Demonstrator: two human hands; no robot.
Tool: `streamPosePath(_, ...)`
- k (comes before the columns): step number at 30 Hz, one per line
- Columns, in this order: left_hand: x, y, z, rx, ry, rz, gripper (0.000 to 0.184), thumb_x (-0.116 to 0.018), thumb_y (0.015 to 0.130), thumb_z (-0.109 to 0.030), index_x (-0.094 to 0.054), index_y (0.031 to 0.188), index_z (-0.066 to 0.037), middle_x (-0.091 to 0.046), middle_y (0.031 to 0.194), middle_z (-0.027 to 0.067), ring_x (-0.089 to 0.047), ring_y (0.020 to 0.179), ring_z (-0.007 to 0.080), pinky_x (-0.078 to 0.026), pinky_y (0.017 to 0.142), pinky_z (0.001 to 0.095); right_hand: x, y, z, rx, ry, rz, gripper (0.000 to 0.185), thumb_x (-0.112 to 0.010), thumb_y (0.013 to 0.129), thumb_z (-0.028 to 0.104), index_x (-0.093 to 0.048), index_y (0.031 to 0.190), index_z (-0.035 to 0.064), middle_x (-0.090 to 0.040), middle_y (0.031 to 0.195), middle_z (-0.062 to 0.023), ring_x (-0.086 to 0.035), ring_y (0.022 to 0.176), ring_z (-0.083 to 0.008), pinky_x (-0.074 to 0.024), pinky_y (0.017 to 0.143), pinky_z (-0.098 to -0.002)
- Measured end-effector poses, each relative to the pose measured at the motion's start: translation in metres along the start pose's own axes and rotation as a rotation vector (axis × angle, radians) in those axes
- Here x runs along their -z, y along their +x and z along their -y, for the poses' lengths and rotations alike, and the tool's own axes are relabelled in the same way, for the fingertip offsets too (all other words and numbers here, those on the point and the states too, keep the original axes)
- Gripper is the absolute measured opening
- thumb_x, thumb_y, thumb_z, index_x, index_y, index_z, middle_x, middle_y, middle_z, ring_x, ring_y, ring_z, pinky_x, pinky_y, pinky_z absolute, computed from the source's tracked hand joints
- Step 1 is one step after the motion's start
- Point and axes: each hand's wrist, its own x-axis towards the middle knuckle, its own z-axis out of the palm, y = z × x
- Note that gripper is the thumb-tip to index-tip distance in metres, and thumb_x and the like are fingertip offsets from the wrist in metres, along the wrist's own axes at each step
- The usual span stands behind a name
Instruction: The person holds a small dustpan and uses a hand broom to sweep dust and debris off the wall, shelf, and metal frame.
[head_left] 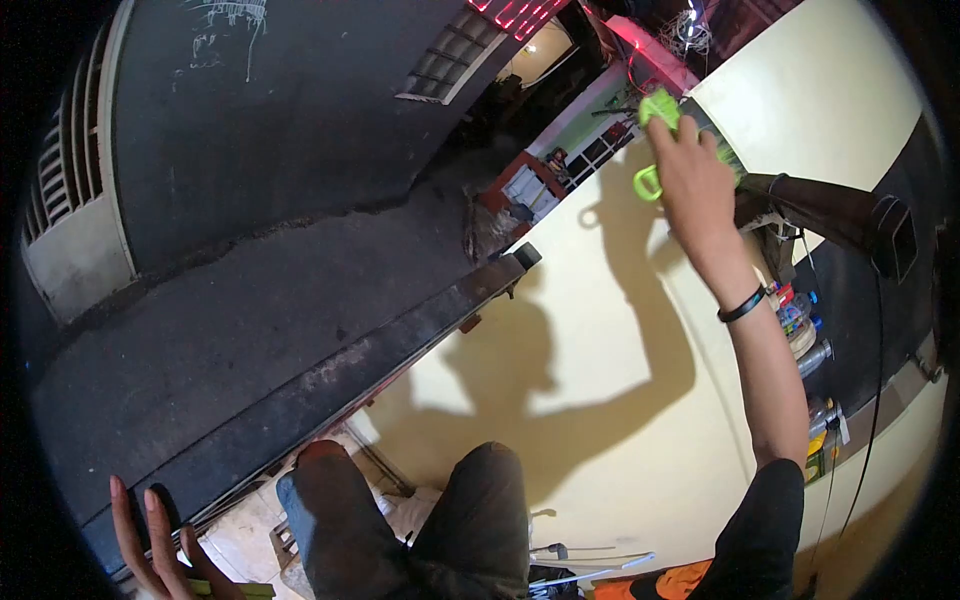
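My right hand (692, 180) is raised at the upper right, its fingers wrapped round a bright green brush (660, 108) with a ring at one end. The brush is near the dark beam and the cream wall (600, 400), where my arm's shadow falls. At the lower left edge my left hand (165, 545) has several fingers stretched out beside the dark ledge. A green strip (245, 590) lies under or against its palm; whether the hand grips it is hidden.
A long dark metal ledge (340, 375) runs diagonally on the left. Bottles (797, 310) stand at the right behind a hanging cable. A dark beam (830, 210) juts out beside my right wrist. Blue and white hangers (600, 568) lie below my knees.
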Motion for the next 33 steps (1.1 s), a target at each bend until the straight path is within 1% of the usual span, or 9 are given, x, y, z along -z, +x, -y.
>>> streamPosePath(4, 0.003, 0.002, -0.003, 0.007, 0.022, 0.028, 0.039, -0.070, 0.096, -0.009, -0.067, 0.134, -0.012, -0.057, 0.143, 0.0137, -0.063, 0.125, 0.0315, -0.064, 0.098, 0.0379, 0.001, -0.008, 0.017, 0.032, -0.062, -0.075, 0.022, -0.063, 0.088, 0.012, -0.058, 0.109, 0.0150, -0.056, 0.097, -0.0071, -0.062, 0.090, -0.0257, -0.0580, 0.055, -0.0319)
streamPosePath(9, 0.001, -0.001, -0.002, 0.034, -0.012, 0.010, 0.039, -0.070, 0.095, -0.009, -0.067, 0.134, -0.013, -0.057, 0.144, 0.0140, -0.063, 0.125, 0.0315, -0.063, 0.098, 0.0363, -0.011, -0.017, 0.008, 0.097, 0.337, 0.331, 0.036, -0.066, 0.083, 0.002, -0.053, 0.116, 0.0085, -0.061, 0.110, -0.0149, -0.065, 0.103, -0.0385, -0.0600, 0.072, -0.0470)
streamPosePath(12, 0.001, -0.002, -0.002, 0.043, -0.009, 0.011, 0.039, -0.071, 0.095, -0.009, -0.067, 0.134, -0.013, -0.057, 0.143, 0.0137, -0.063, 0.125, 0.0313, -0.063, 0.098, 0.0357, 0.010, -0.015, 0.012, 0.189, 0.351, 0.260, 0.036, -0.064, 0.085, 0.002, -0.052, 0.118, 0.0083, -0.061, 0.109, -0.0151, -0.065, 0.102, -0.0389, -0.0601, 0.070, -0.0462)
streamPosePath(16, 0.004, 0.000, -0.002, 0.025, 0.012, 0.028, 0.038, -0.071, 0.096, -0.011, -0.067, 0.134, -0.013, -0.057, 0.143, 0.0127, -0.063, 0.125, 0.0303, -0.064, 0.098, 0.0361, -0.005, -0.012, 0.006, 0.015, 0.115, 0.124, 0.034, -0.061, 0.087, 0.003, -0.049, 0.119, 0.0082, -0.060, 0.107, -0.0157, -0.065, 0.100, -0.0387, -0.0594, 0.066, -0.0464)
streamPosePath(18, 0.004, 0.000, -0.003, 0.023, 0.006, 0.022, 0.038, -0.070, 0.096, -0.012, -0.067, 0.134, -0.013, -0.057, 0.143, 0.0125, -0.063, 0.125, 0.0300, -0.064, 0.097, 0.0361, -0.022, -0.015, 0.004, 0.040, 0.449, 0.369, 0.049, -0.072, 0.081, 0.008, -0.046, 0.122, 0.0075, -0.060, 0.109, -0.0198, -0.066, 0.100, -0.0406, -0.0587, 0.074, -0.0518)
streamPosePath(20, 0.003, 0.000, 0.000, 0.018, 0.005, 0.014, 0.037, -0.070, 0.097, -0.013, -0.067, 0.133, -0.013, -0.057, 0.142, 0.0124, -0.063, 0.125, 0.0299, -0.064, 0.097, 0.0361, -0.013, -0.023, 0.018, -0.007, 0.488, 0.284, 0.039, -0.062, 0.084, 0.005, -0.043, 0.118, 0.0071, -0.059, 0.108, -0.0216, -0.064, 0.098, -0.0443, -0.0535, 0.080, -0.0562)
streamPosePath(24, 0.002, 0.000, -0.001, 0.001, 0.021, 0.028, 0.037, -0.070, 0.097, -0.014, -0.067, 0.133, -0.013, -0.057, 0.142, 0.0127, -0.064, 0.123, 0.0303, -0.064, 0.096, 0.0363, -0.003, -0.010, 0.006, -0.093, 0.526, 0.351, 0.043, -0.063, 0.084, 0.004, -0.047, 0.123, 0.0087, -0.061, 0.104, -0.0218, -0.066, 0.097, -0.0436, -0.0542, 0.081, -0.0559)
streamPosePath(28, -0.001, -0.002, 0.000, -0.007, 0.048, 0.013, 0.036, -0.071, 0.096, -0.013, -0.068, 0.132, -0.012, -0.057, 0.142, 0.0132, -0.065, 0.120, 0.0301, -0.067, 0.089, 0.0344, 0.009, 0.008, -0.017, -0.077, 0.112, 0.158, 0.039, -0.060, 0.089, 0.003, -0.054, 0.126, 0.0134, -0.068, 0.102, -0.0176, -0.073, 0.091, -0.0382, -0.0595, 0.067, -0.0489)
streamPosePath(33, 0.000, 0.001, -0.004, 0.011, 0.023, -0.002, 0.035, -0.072, 0.096, -0.012, -0.069, 0.131, -0.013, -0.058, 0.142, 0.0131, -0.066, 0.120, 0.0293, -0.068, 0.084, 0.0322, 0.012, -0.024, 0.018, 0.070, -0.087, -0.083, 0.026, -0.062, 0.090, 0.014, -0.057, 0.115, 0.0163, -0.056, 0.095, -0.0090, -0.064, 0.085, -0.0267, -0.0561, 0.051, -0.0325)
